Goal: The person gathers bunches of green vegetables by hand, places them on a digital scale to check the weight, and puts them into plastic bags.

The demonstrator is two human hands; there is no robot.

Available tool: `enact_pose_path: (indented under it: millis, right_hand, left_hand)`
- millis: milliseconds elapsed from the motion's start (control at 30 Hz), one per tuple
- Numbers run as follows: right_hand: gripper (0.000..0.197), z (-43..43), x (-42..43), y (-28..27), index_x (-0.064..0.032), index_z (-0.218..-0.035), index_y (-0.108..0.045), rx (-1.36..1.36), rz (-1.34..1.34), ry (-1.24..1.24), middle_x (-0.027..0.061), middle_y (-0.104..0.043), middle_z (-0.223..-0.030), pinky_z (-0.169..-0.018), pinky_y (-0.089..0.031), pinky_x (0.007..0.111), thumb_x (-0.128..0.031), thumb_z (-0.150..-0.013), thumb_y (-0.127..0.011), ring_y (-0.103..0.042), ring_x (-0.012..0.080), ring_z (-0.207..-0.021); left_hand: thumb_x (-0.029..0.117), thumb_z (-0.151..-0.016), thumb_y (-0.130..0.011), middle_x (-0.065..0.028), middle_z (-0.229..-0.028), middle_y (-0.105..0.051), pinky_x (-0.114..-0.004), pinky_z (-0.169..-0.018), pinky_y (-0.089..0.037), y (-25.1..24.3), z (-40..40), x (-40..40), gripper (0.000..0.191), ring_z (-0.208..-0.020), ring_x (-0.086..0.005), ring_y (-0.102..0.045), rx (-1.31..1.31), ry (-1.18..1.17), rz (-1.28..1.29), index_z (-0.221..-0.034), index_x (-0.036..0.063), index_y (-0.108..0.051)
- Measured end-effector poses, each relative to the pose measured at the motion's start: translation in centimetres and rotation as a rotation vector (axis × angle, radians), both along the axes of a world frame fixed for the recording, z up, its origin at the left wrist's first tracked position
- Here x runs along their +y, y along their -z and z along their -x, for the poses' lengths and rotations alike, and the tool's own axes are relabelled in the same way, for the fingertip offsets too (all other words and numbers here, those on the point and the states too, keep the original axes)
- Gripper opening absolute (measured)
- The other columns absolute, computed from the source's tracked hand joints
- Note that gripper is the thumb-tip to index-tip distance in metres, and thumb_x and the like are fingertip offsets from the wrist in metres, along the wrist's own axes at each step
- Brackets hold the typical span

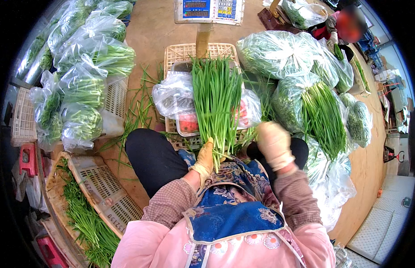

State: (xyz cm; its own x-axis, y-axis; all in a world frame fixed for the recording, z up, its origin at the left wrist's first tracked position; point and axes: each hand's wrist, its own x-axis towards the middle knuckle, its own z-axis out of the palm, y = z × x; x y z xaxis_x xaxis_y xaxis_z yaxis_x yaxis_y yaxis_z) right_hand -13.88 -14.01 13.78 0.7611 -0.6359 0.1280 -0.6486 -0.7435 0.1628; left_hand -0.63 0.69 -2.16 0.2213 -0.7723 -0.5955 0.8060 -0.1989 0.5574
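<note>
A bundle of green Chinese chives (215, 97) lies in front of me, its leaf tips pointing away and its pale stems toward my lap. My left hand (204, 160), in a cream glove, grips the stem ends. To the right of the stems is my right hand (273, 144), gloved too and blurred by motion. Its fingers look curled, but whether they hold anything is unclear. Under the chives, a digital scale (209, 11) on a post rises behind a plastic tray (186, 134) with clear plastic bags (174, 95) and red items in it.
A plastic crate (170, 55) surrounds the scale's base. Bagged greens (83, 87) are stacked at left, above a crate of loose greens (83, 214). More bagged greens (274, 53) lie at right, with another chive bundle (324, 117) on top. Another person's gloved hand (333, 38) is at upper right.
</note>
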Motion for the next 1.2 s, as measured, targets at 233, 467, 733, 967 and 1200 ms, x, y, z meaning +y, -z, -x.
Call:
enact_pose_path:
  millis: [233,467,733,967,1200]
  right_hand:
    - [0.051,10.2,-7.3,-1.7,-0.0066,-0.118,-0.055,0.083,-0.223,0.451,0.0158,-0.065,-0.095,-0.075,-0.050,0.039,-0.028,-0.074,-0.071,-0.063,0.0323,-0.085]
    - [0.072,-0.1,0.1,6.6,0.0062,-0.128,-0.043,-0.454,-1.405,0.317,0.0166,-0.054,-0.123,-0.094,-0.040,0.032,-0.043,-0.080,-0.066,-0.054,0.0222,-0.110]
    - [0.036,-2.1,1.4,11.1,0.0028,-0.106,-0.058,-0.972,-1.734,0.584,0.0078,-0.065,-0.091,-0.070,-0.049,0.028,-0.015,-0.077,-0.069,-0.061,0.0160,-0.075]
    - [0.033,0.2,1.1,9.7,0.0017,-0.112,-0.057,-1.122,-2.019,0.575,0.0114,-0.066,-0.095,-0.068,-0.052,0.028,-0.013,-0.082,-0.058,-0.064,0.0196,-0.078]
    - [0.057,-1.6,3.9,9.1,-0.0012,-0.122,-0.051,-0.919,-1.941,0.404,0.0075,-0.058,-0.113,-0.087,-0.041,0.029,-0.031,-0.078,-0.072,-0.053,0.0149,-0.098]
  left_hand:
    - [0.046,-0.092,-0.045,-0.0084,-0.090,-0.063,-0.038,-0.064,-0.056,-0.9,0.0,-1.3,0.046,-0.079,-0.0266,-0.065,-0.018,0.065,-0.037,-0.113,0.0062,-0.054]
    - [0.048,-0.095,-0.034,-0.0101,-0.109,-0.061,-0.048,-0.070,-0.052,0.6,-0.3,-0.8,0.047,-0.091,-0.0313,-0.062,0.250,0.062,0.073,-0.124,0.0121,-0.046]
    - [0.059,-0.092,-0.028,-0.0154,-0.114,-0.057,-0.054,-0.072,-0.051,-1.1,-1.6,-0.3,0.060,-0.099,-0.0402,-0.058,0.386,0.189,0.032,-0.126,0.0127,-0.045]
    - [0.052,-0.094,-0.034,-0.0160,-0.096,-0.064,-0.027,-0.042,-0.048,-1.5,-1.6,-0.5,0.053,-0.070,-0.0275,-0.065,0.206,0.073,0.002,-0.122,0.0084,-0.046]
    - [0.021,-0.093,-0.043,-0.0122,-0.087,-0.063,-0.031,-0.052,-0.045,-2.1,0.4,-1.3,0.027,-0.065,-0.0201,-0.060,-0.800,0.430,-0.038,-0.114,0.0050,-0.050]
